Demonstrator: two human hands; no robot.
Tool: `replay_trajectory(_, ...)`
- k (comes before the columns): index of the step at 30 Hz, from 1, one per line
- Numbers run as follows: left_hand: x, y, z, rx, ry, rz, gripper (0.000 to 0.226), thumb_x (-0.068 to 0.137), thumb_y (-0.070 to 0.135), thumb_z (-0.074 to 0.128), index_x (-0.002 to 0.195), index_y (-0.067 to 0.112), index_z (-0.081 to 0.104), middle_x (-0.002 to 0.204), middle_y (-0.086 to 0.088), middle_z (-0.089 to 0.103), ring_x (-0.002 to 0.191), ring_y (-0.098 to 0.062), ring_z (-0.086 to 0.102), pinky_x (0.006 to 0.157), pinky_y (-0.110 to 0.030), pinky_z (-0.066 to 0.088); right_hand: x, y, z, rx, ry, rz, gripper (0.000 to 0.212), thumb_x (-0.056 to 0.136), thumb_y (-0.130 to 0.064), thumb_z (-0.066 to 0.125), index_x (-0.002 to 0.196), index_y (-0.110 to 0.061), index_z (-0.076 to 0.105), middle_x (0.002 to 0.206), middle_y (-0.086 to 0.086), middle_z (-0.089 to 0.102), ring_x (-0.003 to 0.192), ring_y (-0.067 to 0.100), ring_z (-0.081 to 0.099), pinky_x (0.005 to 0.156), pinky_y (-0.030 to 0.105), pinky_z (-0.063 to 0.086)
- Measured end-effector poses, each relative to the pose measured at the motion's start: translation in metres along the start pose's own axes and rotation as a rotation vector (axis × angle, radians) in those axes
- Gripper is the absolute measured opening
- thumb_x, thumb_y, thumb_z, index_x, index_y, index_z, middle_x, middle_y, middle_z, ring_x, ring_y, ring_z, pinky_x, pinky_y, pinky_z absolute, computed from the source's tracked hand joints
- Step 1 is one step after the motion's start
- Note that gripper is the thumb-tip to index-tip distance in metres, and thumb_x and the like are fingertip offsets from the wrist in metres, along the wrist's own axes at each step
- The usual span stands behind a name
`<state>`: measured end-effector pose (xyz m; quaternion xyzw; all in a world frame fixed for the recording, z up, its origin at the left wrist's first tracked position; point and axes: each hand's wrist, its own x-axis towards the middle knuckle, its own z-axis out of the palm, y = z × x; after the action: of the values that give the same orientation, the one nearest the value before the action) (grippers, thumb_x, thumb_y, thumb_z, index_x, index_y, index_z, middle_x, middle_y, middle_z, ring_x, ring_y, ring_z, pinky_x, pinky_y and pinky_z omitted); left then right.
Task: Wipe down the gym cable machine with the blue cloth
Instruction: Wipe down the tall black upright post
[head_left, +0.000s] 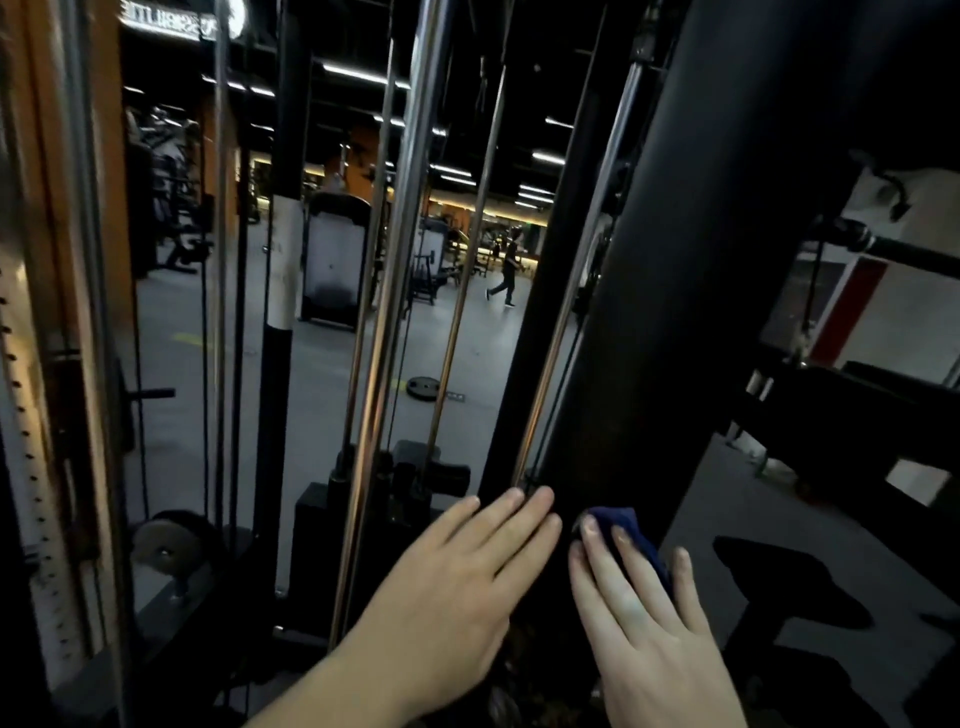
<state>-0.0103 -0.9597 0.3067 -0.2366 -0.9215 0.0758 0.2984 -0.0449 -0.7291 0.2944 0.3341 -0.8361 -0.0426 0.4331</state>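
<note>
Lower right: right hand (639, 597), fingers straight and slightly spread, presses the blue cloth (623, 519) flat against the black cable-machine upright (675, 312). Lower centre: left hand (457, 571), fingers straight and together, tips touching the same upright beside the cloth. Chrome guide rods (395, 260) rise just left. Beyond, a weight plate (423, 387) lies on the floor. Far back, mid-frame, a person (506, 270) walks.

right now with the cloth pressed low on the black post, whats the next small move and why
Probably slide the right hand and the blue cloth upward along the black post. The cloth sits low on it under flat fingers, and a long stretch of post shows above. The left hand lies flat beside it, fingertips by the metal rod.
</note>
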Motion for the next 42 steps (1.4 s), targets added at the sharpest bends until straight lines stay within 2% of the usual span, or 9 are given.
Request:
replay_trajectory(3, 0.001, 0.010, 0.001, -0.039, -0.023, 0.009, 0.079, 0.088, 0.030, 0.044, 0.164, 0.016, 0.029, 0.172, -0.006, 0.022, 0.156, -0.023, 0.030, 0.122, -0.042, 0.031, -0.016, -0.007, 0.004, 0.006, -0.041, 0.041, 0.047, 0.113, -0.021, 0.012, 0.148, -0.016, 0.044, 0.162, 0.005, 0.037, 0.152, 0.023, 0.025, 0.119, 0.055, 0.017)
replay_trajectory(5, 0.002, 0.014, 0.005, -0.047, -0.050, 0.011, 0.082, 0.087, 0.031, 0.052, 0.164, 0.015, 0.028, 0.173, -0.006, 0.021, 0.156, -0.023, 0.029, 0.122, -0.042, 0.032, -0.028, 0.002, 0.001, -0.045, -0.032, 0.017, 0.043, 0.110, -0.018, 0.024, 0.149, -0.017, 0.043, 0.164, 0.005, 0.034, 0.152, 0.022, 0.022, 0.119, 0.054, 0.015)
replay_trajectory(8, 0.001, 0.016, 0.011, -0.065, -0.052, -0.001, 0.083, 0.087, 0.029, 0.050, 0.165, 0.015, 0.025, 0.173, -0.006, 0.019, 0.157, -0.023, 0.027, 0.122, -0.042, 0.034, -0.021, 0.000, -0.002, -0.078, -0.085, -0.063, 0.056, 0.096, -0.020, 0.039, 0.152, -0.015, 0.039, 0.166, 0.006, 0.029, 0.153, 0.024, 0.023, 0.119, 0.056, 0.012)
replay_trajectory(11, 0.002, 0.014, 0.013, -0.090, -0.019, 0.000, 0.082, 0.087, 0.025, 0.044, 0.166, 0.016, 0.024, 0.173, -0.003, 0.019, 0.157, -0.021, 0.027, 0.123, -0.043, 0.036, -0.002, 0.001, -0.012, -0.056, -0.042, 0.011, 0.059, 0.097, -0.016, 0.038, 0.155, -0.012, 0.032, 0.166, 0.007, 0.029, 0.152, 0.025, 0.026, 0.122, 0.057, 0.012)
replay_trajectory(16, 0.008, 0.011, 0.002, -0.039, 0.045, -0.050, 0.082, 0.088, 0.025, 0.045, 0.166, 0.016, 0.021, 0.175, -0.004, 0.014, 0.158, -0.022, 0.023, 0.122, -0.044, 0.022, -0.002, 0.002, -0.013, -0.025, -0.047, 0.032, 0.061, 0.096, -0.016, 0.038, 0.156, -0.012, 0.030, 0.167, 0.007, 0.026, 0.155, 0.024, 0.020, 0.119, 0.059, 0.018)
replay_trajectory(21, 0.017, 0.013, -0.006, -0.074, 0.090, -0.063, 0.082, 0.088, 0.026, 0.042, 0.167, 0.015, 0.019, 0.175, -0.004, 0.014, 0.159, -0.020, 0.020, 0.125, -0.042, 0.031, 0.030, 0.008, -0.033, -0.016, -0.020, 0.065, 0.057, 0.099, -0.013, 0.031, 0.156, -0.008, 0.035, 0.167, 0.011, 0.027, 0.156, 0.027, 0.018, 0.122, 0.058, 0.012)
replay_trajectory(31, 0.024, 0.021, -0.009, -0.119, 0.109, -0.067, 0.081, 0.088, 0.026, 0.043, 0.166, 0.014, 0.023, 0.174, -0.004, 0.018, 0.158, -0.018, 0.024, 0.120, -0.042, 0.039, 0.010, 0.008, -0.022, -0.051, 0.005, 0.012, 0.054, 0.098, -0.015, 0.037, 0.152, -0.010, 0.039, 0.164, 0.009, 0.034, 0.152, 0.025, 0.026, 0.119, 0.057, 0.020)
replay_trajectory(36, 0.039, 0.015, -0.024, -0.165, 0.177, -0.120, 0.080, 0.087, 0.024, 0.043, 0.165, 0.015, 0.025, 0.174, -0.003, 0.019, 0.158, -0.016, 0.024, 0.124, -0.037, 0.029, 0.038, 0.008, -0.035, -0.007, 0.014, 0.068, 0.058, 0.095, -0.016, 0.036, 0.152, -0.008, 0.042, 0.165, 0.009, 0.033, 0.154, 0.024, 0.023, 0.116, 0.058, 0.023)
replay_trajectory(42, 0.040, 0.016, -0.023, -0.167, 0.159, -0.126, 0.081, 0.089, 0.025, 0.044, 0.166, 0.017, 0.022, 0.174, -0.001, 0.018, 0.158, -0.013, 0.021, 0.125, -0.036, 0.030, 0.038, 0.010, -0.035, -0.032, 0.005, 0.051, 0.062, 0.091, -0.015, 0.038, 0.153, -0.009, 0.039, 0.166, 0.007, 0.031, 0.156, 0.023, 0.019, 0.116, 0.057, 0.022)
